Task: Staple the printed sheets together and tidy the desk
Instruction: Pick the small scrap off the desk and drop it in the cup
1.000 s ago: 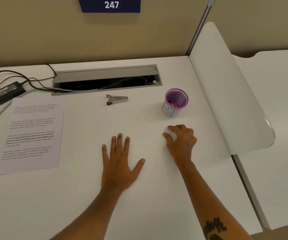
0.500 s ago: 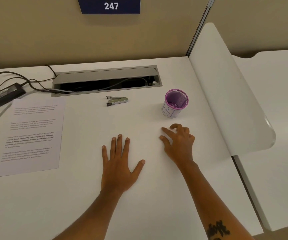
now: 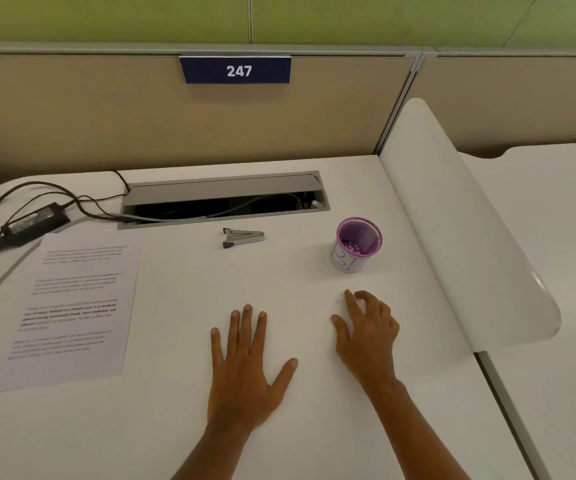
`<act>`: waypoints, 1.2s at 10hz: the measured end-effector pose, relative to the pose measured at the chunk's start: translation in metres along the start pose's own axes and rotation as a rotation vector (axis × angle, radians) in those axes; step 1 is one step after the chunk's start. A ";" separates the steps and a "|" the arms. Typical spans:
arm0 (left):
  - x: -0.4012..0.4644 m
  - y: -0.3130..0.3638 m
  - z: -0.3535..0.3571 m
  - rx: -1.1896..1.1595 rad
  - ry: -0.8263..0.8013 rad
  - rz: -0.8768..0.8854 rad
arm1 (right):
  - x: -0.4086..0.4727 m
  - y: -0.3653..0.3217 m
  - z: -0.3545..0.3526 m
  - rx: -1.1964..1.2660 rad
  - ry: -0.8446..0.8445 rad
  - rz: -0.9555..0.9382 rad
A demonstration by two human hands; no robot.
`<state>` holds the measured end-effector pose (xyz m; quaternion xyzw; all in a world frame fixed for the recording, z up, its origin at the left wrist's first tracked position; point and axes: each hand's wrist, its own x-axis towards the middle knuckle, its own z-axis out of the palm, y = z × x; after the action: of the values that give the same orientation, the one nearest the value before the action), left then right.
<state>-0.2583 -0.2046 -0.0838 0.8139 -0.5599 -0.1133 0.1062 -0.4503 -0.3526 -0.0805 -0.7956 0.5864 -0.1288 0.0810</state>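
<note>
Right hand (image 3: 366, 332), just in front of the purple cup (image 3: 357, 244): fingers had uncurled over the last second, holding nothing. Left hand (image 3: 245, 368): stayed flat on desk (image 3: 175, 427). Stapler (image 3: 243, 237) and printed sheets (image 3: 71, 306), left of cup, lay untouched; stapling judged still outstanding.

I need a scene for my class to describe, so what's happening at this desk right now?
A person sits at a white desk with neither hand holding anything. The left hand lies flat, fingers straight; the right hand rests beside it, loosely curled. The printed white sheet of paper lies to the left, the small silver stapler and purple mesh pen cup farther back, all untouched.
</note>
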 end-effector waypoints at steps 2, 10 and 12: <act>-0.001 0.000 -0.001 -0.002 -0.006 0.003 | -0.007 -0.007 -0.001 -0.011 -0.030 -0.025; 0.000 -0.001 0.000 0.016 -0.010 0.001 | -0.001 -0.019 0.013 0.162 0.178 0.132; 0.002 0.000 0.000 0.016 -0.012 0.000 | 0.014 -0.021 0.008 0.254 0.178 0.166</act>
<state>-0.2573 -0.2060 -0.0838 0.8139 -0.5615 -0.1139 0.0964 -0.4248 -0.3601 -0.0807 -0.7133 0.6340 -0.2644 0.1389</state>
